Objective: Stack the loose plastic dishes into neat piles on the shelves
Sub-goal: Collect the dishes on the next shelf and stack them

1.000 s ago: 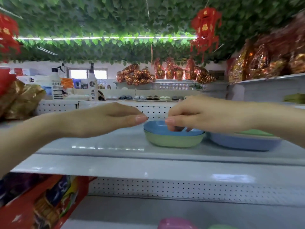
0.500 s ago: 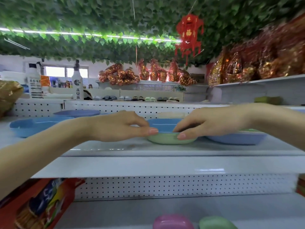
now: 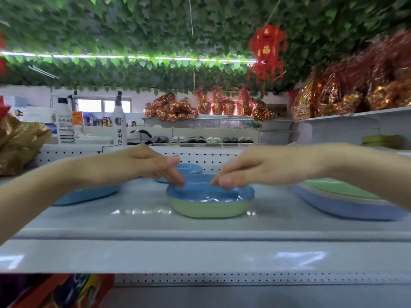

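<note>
Both hands have lifted from the low sides of the stack, where they were half a second ago, to its top rim. Left hand (image 3: 135,167) reaches in from 9 o'clock, fingers nearly straight and angled down, their tips touching the rim of the blue dish (image 3: 209,193) at about 10 o'clock. Right hand (image 3: 269,167) comes from 3 o'clock, fingers loosely bent, tips resting on the same rim at about 2 o'clock; neither hand wraps around anything. That blue dish sits nested inside a green dish (image 3: 209,211), the pair standing in the middle of the white shelf (image 3: 200,243). Just behind, at 11 o'clock, lies a second small blue dish (image 3: 191,168). At 9 o'clock rests a wide blue plate (image 3: 86,194), partly hidden by the left forearm. At 3 o'clock is a pile of plates (image 3: 347,203), lavender below and green on top.
</note>
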{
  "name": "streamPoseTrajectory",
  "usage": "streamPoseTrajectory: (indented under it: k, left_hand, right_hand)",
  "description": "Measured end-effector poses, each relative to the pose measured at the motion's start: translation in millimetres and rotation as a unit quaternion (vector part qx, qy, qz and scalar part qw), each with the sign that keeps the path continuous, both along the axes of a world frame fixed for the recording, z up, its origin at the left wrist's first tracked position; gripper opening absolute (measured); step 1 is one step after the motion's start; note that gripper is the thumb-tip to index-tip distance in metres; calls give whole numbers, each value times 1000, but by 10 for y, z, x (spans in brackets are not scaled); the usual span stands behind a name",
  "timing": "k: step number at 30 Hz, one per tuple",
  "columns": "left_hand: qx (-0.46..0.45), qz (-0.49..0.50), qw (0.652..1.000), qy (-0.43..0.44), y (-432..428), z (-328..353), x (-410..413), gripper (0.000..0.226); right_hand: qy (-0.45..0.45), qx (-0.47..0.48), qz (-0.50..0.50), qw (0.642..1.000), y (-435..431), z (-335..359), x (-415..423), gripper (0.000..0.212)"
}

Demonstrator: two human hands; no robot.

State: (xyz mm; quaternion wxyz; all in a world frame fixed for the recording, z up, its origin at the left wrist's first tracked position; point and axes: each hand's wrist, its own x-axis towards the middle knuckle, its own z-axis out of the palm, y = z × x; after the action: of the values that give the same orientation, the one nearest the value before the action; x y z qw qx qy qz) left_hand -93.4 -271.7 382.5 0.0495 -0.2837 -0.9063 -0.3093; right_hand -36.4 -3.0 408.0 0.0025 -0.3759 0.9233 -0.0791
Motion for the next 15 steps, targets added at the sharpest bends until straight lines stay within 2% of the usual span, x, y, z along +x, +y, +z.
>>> streamPoseTrajectory:
  k: [3,5,8,10,11,13,14,15]
  left_hand:
    - [39,-9,999,15,133,55,-86,28]
    - [49,5,999,4,125,85,-150,27]
    - [34,50,998,-14,43,74,-307,26]
    - [25,86,996,-16,17,105,-404,35]
    - [7,95,995,-18,4,116,-436,46]
    - [-27,101,994,-27,-23,126,-459,84]
    - [-38,103,993,-33,-54,125,-500,96]
    - [-42,101,993,-40,-78,130,-526,97]
  right_hand:
    - [5,-54,-63,997,213,206,-223,60]
    - [-5,-71,-112,991,362,268,-385,50]
    - [-7,-50,-167,985,531,235,-651,47]
    - [-18,-16,-183,983,625,176,-804,39]
    - [-26,1,-187,982,668,153,-859,35]
    - [-44,28,-193,980,728,128,-929,33]
    - [-51,38,-197,978,748,128,-952,34]
    - [-56,48,-200,977,763,127,-968,34]
